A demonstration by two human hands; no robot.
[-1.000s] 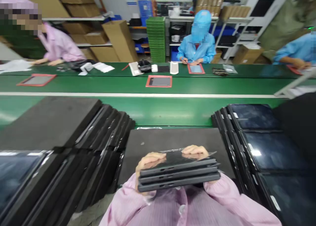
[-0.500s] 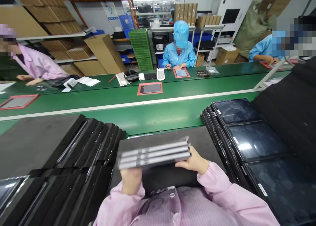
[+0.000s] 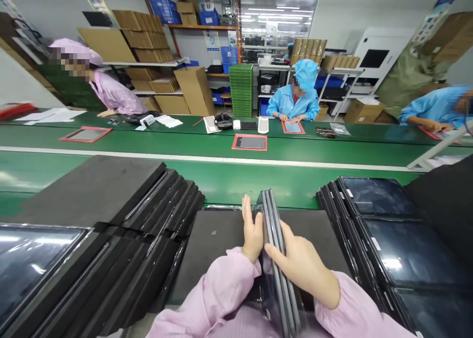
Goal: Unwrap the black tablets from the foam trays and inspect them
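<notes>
A stack of three thin slabs that look like tablets (image 3: 275, 234) stands upright on its long edge in front of me, edges facing up. My right hand (image 3: 301, 261) grips it from the right, thumb laid across the top edges. On the other side, my left hand (image 3: 253, 229) is held up with fingers stretched, its palm side toward the stack's face; whether it presses on it I cannot tell. Beneath lies a black foam sheet (image 3: 218, 239). The lower end of the stack reaches close to my body.
Piled black foam trays (image 3: 121, 180) rise on the left. On the right, stacked trays hold dark-screened tablets (image 3: 399, 249). Beyond runs a green conveyor (image 3: 229, 175) with a tablet on a red mat (image 3: 249, 142). A co-worker in blue (image 3: 295, 99) sits across.
The stack has turned from lying crosswise to standing lengthwise on edge. My left hand has shifted from its lower left end to its left face. The view has swung left and up.
</notes>
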